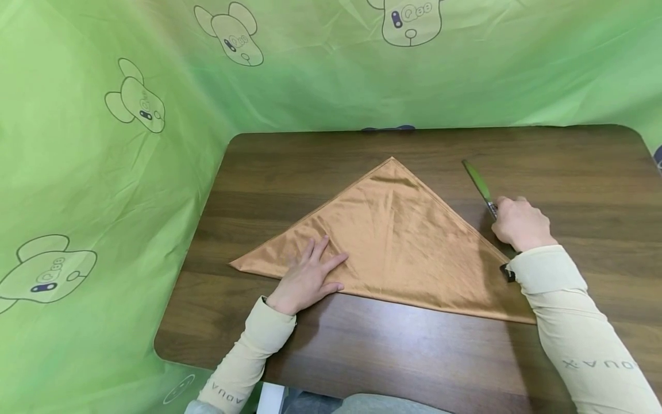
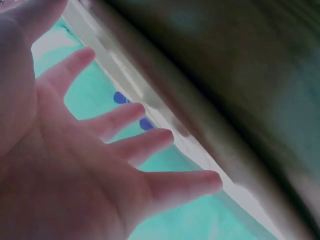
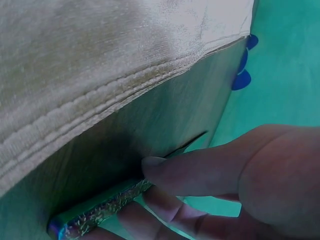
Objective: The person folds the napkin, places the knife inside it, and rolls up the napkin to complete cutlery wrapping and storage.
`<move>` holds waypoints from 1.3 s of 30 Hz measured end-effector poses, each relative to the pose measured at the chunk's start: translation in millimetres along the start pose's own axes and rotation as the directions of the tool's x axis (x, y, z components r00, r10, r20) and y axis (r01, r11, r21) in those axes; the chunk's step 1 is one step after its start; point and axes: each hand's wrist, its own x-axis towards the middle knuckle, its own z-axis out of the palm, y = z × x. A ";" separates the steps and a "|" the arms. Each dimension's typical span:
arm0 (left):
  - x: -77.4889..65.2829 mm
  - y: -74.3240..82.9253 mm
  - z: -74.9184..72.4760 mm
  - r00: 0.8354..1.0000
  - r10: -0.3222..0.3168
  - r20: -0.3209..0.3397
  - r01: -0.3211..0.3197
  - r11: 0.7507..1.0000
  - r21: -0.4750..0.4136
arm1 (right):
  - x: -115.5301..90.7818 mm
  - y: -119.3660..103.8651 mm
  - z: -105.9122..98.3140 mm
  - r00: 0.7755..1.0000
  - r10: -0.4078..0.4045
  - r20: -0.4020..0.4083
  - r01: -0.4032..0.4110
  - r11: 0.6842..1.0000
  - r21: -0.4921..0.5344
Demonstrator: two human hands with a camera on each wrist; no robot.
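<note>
A shiny orange-brown cloth (image 1: 398,241), folded into a triangle, lies on the table with its peak toward the far edge. My left hand (image 1: 306,277) rests on the cloth's left part near its front edge, fingers spread. The left wrist view shows the palm and straight fingers (image 2: 150,150). Beside the cloth's right slope, my right hand (image 1: 522,223) holds a knife (image 1: 477,179) whose green blade points to the far left. In the right wrist view, thumb and fingers pinch the knife's speckled handle (image 3: 100,212); part of it is hidden behind the fingers.
The dark wooden table (image 1: 289,164) has rounded corners. Green sheeting (image 1: 320,86) printed with cartoon heads hangs along its back and left sides. A small black item (image 1: 508,272) sits at the right sleeve's cuff, over the cloth's right edge.
</note>
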 end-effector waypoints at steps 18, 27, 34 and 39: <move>5.6 5.4 -0.5 0.999 0.017 0.047 -0.017 1.000 0.001 | 5.3 2.1 3.5 0.999 0.019 0.040 -0.018 0.999 -0.034; 7.4 6.1 0.2 0.999 0.012 0.045 -0.012 1.000 0.010 | 4.7 2.5 2.3 0.998 0.029 0.055 -0.027 0.999 -0.029; 11.0 8.9 -0.1 0.998 -0.005 0.058 0.004 1.000 0.008 | 2.9 5.1 1.5 0.999 0.030 0.027 -0.030 0.999 -0.020; 13.6 11.5 -1.6 0.998 0.001 0.057 -0.002 1.000 0.007 | 1.0 5.2 0.9 1.000 0.029 -0.001 -0.029 1.000 -0.007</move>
